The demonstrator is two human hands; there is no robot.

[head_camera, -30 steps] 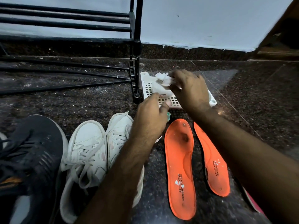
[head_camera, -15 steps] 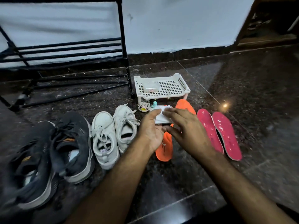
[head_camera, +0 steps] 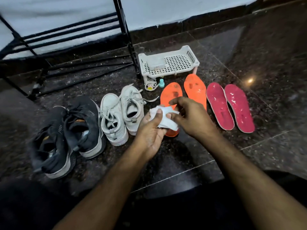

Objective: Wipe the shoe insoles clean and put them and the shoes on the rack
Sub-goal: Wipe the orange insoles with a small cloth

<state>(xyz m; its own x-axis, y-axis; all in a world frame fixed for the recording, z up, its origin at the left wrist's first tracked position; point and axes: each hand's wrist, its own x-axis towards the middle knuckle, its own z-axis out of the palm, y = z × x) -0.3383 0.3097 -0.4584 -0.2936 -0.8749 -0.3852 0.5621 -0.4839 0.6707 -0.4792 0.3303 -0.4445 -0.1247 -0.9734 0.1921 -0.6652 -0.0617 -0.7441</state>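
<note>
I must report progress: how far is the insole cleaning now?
Done: nothing shows on the rack. In hand: both hands, left hand and right hand, hold a white wipe. Left: orange insoles, red insoles and both shoe pairs lie on the floor.

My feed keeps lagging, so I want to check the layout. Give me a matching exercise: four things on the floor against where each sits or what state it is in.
Things:
1. wipe
2. red insoles
3. white shoes
4. basket

Places or states:
A. beside the rack leg, behind the orange insoles
B. farthest right in the row
C. held in both hands
D. between the dark shoes and the orange insoles

Pairs: 1-C, 2-B, 3-D, 4-A
</note>
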